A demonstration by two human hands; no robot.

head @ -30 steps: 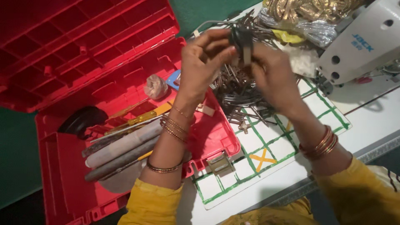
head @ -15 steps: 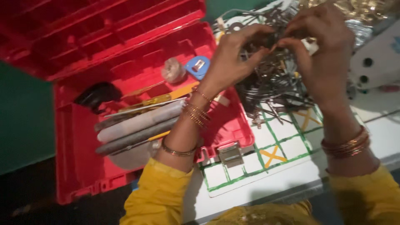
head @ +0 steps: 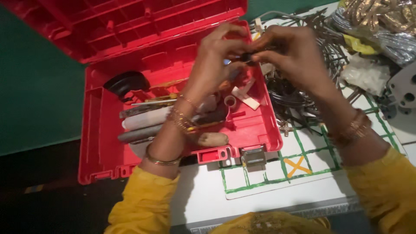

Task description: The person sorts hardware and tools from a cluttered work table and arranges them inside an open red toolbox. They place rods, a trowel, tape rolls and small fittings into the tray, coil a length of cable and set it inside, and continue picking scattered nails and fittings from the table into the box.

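My left hand and my right hand meet above the far right corner of an open red toolbox. Both pinch a small dark object between their fingertips; motion blur hides what it is. Under my left forearm the box holds grey cylindrical tools, a yellow-handled tool, a round black part and small white pieces.
A heap of dark metal parts and wires lies right of the box. A white sheet with a green grid and an orange cross covers the table near me. Gold fabric and a white machine stand at far right.
The view has shifted, so the toolbox now sits more central. Both hands have come from over the metal heap to above the box's right corner, still holding the small dark object.
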